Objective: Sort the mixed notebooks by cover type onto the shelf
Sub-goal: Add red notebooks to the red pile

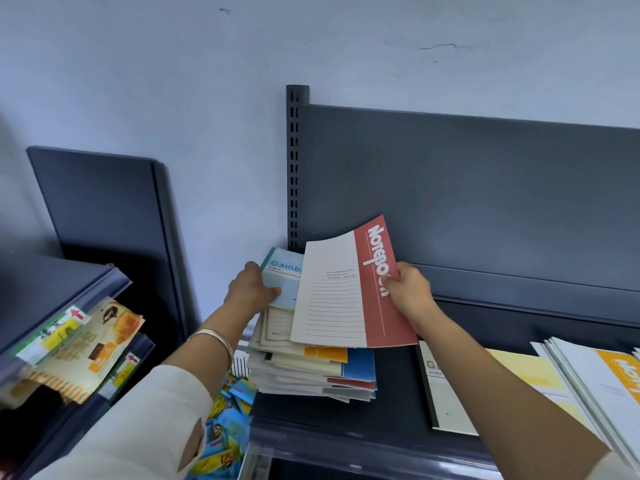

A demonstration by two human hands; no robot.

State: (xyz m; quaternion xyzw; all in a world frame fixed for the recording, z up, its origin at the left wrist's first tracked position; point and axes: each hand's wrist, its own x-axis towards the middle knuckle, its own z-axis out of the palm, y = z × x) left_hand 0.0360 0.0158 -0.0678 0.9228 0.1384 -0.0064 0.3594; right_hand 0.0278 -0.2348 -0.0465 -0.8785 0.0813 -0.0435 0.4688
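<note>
Closest in, just right of the mixed stack (311,372), a yellow-and-white notebook (441,400) lies flat on the dark shelf (398,393). Further right of the stack there's a pile of white-and-orange ones (602,382). So the sorting looks partway done, with loads left in the stack.

Right above the stack, the person's right hand (410,292) pinches the red-and-white notebook (339,299) by its red edge, thumb on top, and it hangs lifted clear. At the stack's back-left corner, the left hand (252,289) grips a pale blue "Gamb…" notebook (284,271), thumb on the cover.

Best bet here: the red one doesn't seem to match either pile, so it probably wants its own spot right of the stack. Lay it flat and square. The stack is fanned out and messy, so steadying it with the left hand makes sense.

The notebook itself looks thin and floppy, bowing in the grip. It has a cream ruled panel and a red band with white sideways lettering.

Behind the stack stand a grey back panel (485,202) and a slotted upright (293,168).
</note>
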